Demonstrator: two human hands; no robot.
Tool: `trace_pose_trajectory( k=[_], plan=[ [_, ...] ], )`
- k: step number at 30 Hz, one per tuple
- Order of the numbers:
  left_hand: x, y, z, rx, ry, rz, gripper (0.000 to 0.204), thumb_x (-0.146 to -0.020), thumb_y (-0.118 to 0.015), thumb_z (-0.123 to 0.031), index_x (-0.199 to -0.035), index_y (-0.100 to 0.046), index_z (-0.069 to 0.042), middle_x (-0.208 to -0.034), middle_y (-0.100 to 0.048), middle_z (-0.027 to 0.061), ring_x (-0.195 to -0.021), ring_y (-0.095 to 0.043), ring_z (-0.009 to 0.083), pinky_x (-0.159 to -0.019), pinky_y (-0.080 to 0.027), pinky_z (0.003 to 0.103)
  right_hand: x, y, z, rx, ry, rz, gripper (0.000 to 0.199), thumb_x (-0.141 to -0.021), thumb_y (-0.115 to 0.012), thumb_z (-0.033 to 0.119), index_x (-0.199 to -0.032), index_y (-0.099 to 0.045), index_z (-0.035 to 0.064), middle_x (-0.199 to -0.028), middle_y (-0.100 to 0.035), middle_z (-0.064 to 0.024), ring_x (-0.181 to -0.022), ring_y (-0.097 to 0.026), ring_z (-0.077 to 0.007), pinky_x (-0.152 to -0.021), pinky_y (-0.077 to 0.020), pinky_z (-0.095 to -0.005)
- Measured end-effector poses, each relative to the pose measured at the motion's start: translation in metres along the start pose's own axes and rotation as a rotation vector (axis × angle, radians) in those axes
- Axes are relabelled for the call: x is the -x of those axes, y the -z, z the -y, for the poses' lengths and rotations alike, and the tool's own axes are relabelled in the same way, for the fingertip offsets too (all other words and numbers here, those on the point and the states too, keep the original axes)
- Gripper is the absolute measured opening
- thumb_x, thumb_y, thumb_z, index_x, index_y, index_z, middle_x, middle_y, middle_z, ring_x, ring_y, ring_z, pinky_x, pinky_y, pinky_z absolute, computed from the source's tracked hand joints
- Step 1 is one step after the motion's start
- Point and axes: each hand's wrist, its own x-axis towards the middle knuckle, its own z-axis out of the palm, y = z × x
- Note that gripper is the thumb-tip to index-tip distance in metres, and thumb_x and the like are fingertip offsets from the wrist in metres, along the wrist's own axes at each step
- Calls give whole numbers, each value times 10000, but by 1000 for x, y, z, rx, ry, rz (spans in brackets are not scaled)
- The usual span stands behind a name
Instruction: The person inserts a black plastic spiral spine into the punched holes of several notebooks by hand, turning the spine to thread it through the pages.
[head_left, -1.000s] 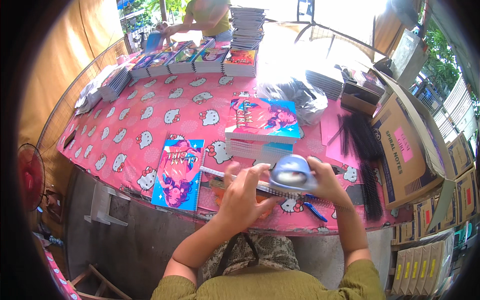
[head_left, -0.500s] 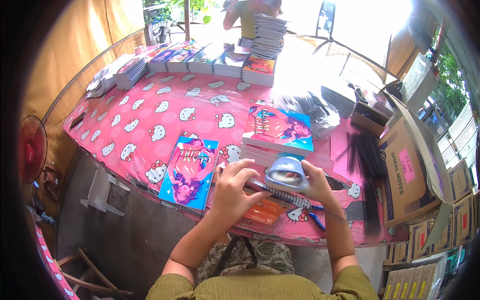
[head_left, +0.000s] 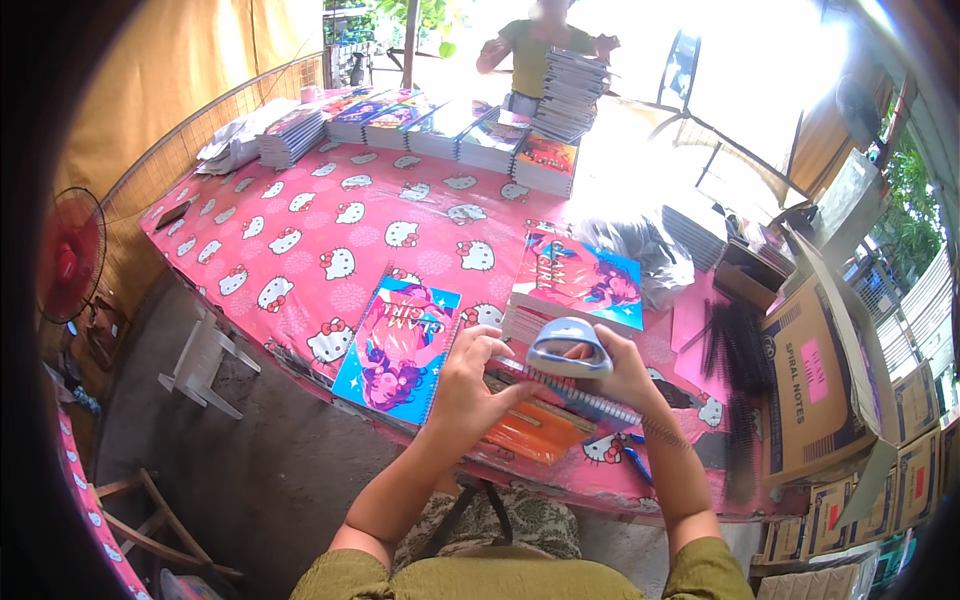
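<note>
My right hand (head_left: 625,365) is closed around a pale blue plastic tool with a looped handle (head_left: 568,347); its exact kind I cannot make out. Directly below it lies a spiral notebook (head_left: 590,400), its coil edge facing up under the tool. My left hand (head_left: 468,385) grips the notebook's left end, thumb on the near side. An orange sheet or cover (head_left: 535,430) shows below, close to the table's near edge. To the left rests a blue and pink notebook (head_left: 395,350). Just beyond my hands stands a stack of similar notebooks (head_left: 580,280).
Rows of notebooks (head_left: 435,130) and a tall stack (head_left: 575,95) line the far side, where another person (head_left: 535,60) stands. At right are black spiral coils (head_left: 738,350) and an open cardboard box (head_left: 825,365). A blue-handled tool (head_left: 637,462) lies by my right forearm.
My view has shifted, so the table sits further right and lower. The blue tool stays over the notebook's coil edge, now less blurred. The far person's arms have spread apart.
</note>
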Motion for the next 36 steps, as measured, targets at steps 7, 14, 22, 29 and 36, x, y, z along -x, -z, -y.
trace_pose_trajectory(
  k=[7,14,22,29,36],
  plan=[
    [4,-7,20,606,238,-68,446,-780,-744,49,-1144,-498,-29,-1033,-583,51,-992,-590,115,-881,-514,276,-13,-15,-1,-11,-6,21,539,-631,-742,-34,-1148,-591,-12,-1003,-685,-76,-920,-655,-173,-777,-541,-326],
    [10,-10,36,795,277,-103,377,-796,-701,99,-1155,-614,23,-1059,-660,97,-983,-630,133,-872,-537,269,-19,-14,-6,-105,17,28,395,-698,-724,-1,-1067,-585,-16,-968,-685,-58,-899,-625,-121,-821,-510,-280],
    [8,9,34,920,404,-25,263,-810,-667,119,-1065,-650,57,-1043,-667,123,-971,-660,184,-870,-559,284,-6,-12,3,3,23,-90,364,-728,-713,12,-1074,-600,-9,-953,-675,-61,-902,-623,-107,-788,-521,-280],
    [-18,11,39,675,77,126,192,-785,-743,34,-938,-632,0,-934,-670,74,-892,-656,153,-757,-539,261,89,60,-70,285,-277,-934,302,-745,-760,103,-986,-619,-14,-920,-663,-101,-820,-653,-222,-703,-531,-367],
    [-4,76,-78,240,-645,-225,252,-714,-813,4,-859,-618,-67,-855,-690,69,-880,-679,176,-691,-564,282,145,45,-92,815,-310,-696,593,-729,-792,247,-1203,-564,-26,-1283,-510,-247,-1188,-485,-408,-1004,-400,-465]
  ],
)
